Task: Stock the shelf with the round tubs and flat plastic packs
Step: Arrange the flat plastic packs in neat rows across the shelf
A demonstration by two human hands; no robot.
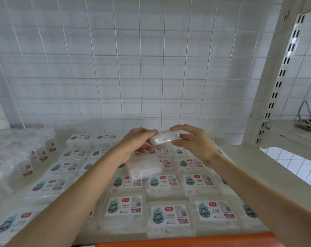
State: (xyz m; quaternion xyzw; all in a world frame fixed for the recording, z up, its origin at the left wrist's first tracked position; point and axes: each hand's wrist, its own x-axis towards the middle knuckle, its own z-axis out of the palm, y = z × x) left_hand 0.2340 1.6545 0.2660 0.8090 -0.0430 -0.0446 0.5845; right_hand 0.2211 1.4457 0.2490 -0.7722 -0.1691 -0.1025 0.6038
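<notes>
Both hands hold one flat clear plastic pack [164, 139] in the air above the shelf's middle. My left hand [135, 141] pinches its left end and my right hand [192, 141] grips its right end with thumb below and fingers above. Just below them another flat pack [144, 166] lies tilted, plain side up, on top of the laid-out packs. Rows of flat packs with labels up [169, 213] cover the white shelf [240, 157]. Round clear tubs [24, 167] with small labels stand in a group at the left.
A white wire grid [133, 68] backs the shelf against a tiled wall. A slotted white upright [279, 77] stands at the right, with a neighbouring shelf [293, 132] holding cables. An orange strip [186, 240] runs along the front edge.
</notes>
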